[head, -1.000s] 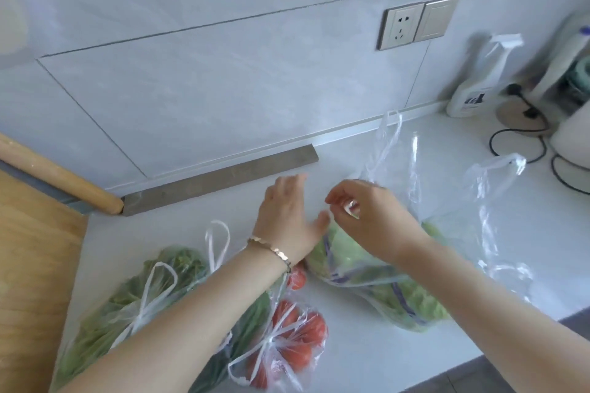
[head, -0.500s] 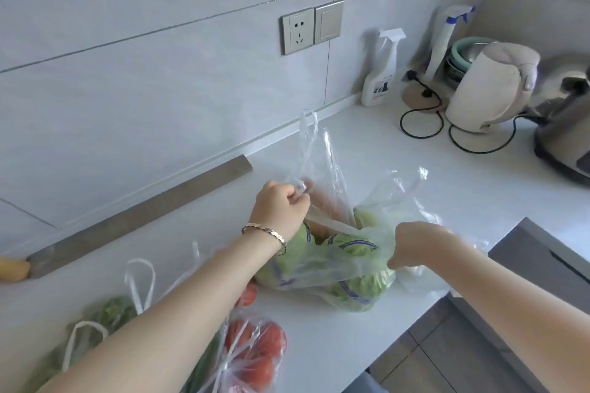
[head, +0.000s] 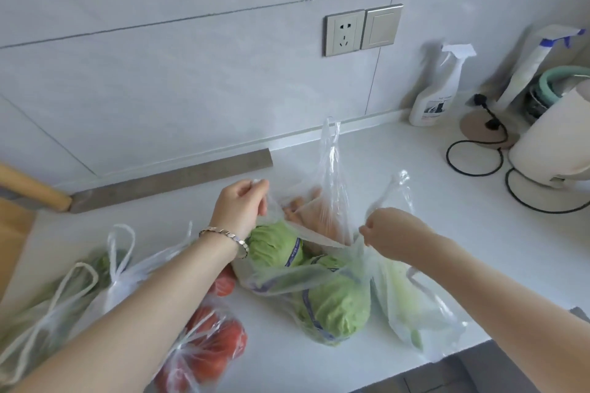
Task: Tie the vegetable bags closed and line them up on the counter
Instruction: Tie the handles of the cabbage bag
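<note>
at mid-frame the cabbage bag [head: 319, 290] lies on the white counter [head: 415, 201] between and below both hands, left hand [head: 241, 206] and right hand [head: 388, 233] each pinching a handle.

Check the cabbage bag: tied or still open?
Still open. The left hand and right hand each pinch a handle of the cabbage bag, held apart; no knot shows.
</note>
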The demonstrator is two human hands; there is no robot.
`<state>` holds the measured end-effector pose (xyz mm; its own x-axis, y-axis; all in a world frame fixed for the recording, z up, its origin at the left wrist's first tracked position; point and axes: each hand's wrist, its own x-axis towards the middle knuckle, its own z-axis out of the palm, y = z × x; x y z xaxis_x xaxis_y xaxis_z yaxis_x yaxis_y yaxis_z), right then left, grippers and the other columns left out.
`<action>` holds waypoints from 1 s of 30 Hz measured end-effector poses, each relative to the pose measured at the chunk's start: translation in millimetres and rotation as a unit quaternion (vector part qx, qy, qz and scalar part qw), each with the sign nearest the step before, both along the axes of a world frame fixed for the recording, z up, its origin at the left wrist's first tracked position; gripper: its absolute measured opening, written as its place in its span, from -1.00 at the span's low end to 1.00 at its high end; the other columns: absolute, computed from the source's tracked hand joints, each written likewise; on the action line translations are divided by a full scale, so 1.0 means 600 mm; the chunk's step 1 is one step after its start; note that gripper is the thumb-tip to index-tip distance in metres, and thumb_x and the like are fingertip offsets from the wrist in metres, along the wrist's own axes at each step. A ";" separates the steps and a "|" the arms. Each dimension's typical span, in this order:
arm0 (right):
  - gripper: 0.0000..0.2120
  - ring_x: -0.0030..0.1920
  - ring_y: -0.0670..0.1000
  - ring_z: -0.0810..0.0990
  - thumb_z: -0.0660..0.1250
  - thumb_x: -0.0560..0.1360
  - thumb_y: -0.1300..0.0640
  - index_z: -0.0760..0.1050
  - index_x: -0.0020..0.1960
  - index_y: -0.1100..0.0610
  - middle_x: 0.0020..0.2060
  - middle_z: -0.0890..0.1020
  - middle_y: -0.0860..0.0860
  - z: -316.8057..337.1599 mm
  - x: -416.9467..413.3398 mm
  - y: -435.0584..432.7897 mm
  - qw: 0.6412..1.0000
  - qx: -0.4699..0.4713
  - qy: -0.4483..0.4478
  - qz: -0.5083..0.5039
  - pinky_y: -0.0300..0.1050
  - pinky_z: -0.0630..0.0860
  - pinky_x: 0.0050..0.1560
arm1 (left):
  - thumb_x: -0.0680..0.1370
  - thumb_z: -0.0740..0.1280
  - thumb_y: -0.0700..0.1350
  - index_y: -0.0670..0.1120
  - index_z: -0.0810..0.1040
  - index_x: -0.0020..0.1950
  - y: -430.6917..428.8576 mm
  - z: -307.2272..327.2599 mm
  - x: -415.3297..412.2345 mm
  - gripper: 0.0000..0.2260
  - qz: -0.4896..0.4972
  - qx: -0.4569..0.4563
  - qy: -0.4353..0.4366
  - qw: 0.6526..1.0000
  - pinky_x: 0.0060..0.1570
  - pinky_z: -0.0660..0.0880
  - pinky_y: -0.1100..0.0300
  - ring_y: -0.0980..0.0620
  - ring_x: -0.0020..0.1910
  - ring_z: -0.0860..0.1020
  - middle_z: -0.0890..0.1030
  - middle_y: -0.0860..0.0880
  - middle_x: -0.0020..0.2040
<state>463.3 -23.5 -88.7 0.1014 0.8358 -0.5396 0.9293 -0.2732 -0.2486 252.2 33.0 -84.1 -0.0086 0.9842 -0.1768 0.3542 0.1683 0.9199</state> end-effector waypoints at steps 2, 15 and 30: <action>-0.66 -0.27 0.02 0.50 0.07 0.58 0.03 0.54 -0.13 0.18 -0.26 0.55 0.04 0.000 0.005 0.004 0.998 0.015 0.057 -0.006 -0.19 0.45 -0.21 | 0.51 0.24 -0.12 -0.09 0.32 -0.51 -0.005 0.005 -0.005 -0.63 0.056 -0.018 -0.029 0.998 -0.57 0.15 0.32 0.11 -0.67 0.20 0.33 0.03 -0.62; -0.71 -0.68 -0.11 0.27 0.03 0.51 0.29 0.42 -0.32 0.18 -0.71 0.32 -0.12 0.056 -0.038 0.027 0.821 0.089 0.488 -0.283 -0.28 0.26 -0.60 | 0.59 0.14 -0.18 -0.21 0.44 -0.36 -0.048 0.039 -0.015 -0.67 0.091 -0.126 -0.195 0.968 -0.68 0.05 0.49 0.21 -0.76 0.13 0.35 0.07 -0.69; -0.87 -0.30 -0.12 0.69 0.31 0.46 0.38 0.59 -0.09 0.22 -0.34 0.71 0.00 0.014 -0.041 0.028 0.835 -0.070 0.528 -0.137 -0.33 0.59 -0.31 | 0.51 0.23 -0.39 0.18 0.48 0.11 -0.056 0.001 -0.014 -0.55 -0.119 -0.144 -0.199 0.962 -0.42 0.61 0.18 0.05 -0.16 0.65 0.60 -0.01 -0.03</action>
<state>438.9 -6.8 -80.3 -0.3156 0.7799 -0.5405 0.1102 -0.5356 -0.8372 243.5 -0.3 -83.3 0.3353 0.8598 -0.3851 0.0434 0.3943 0.9180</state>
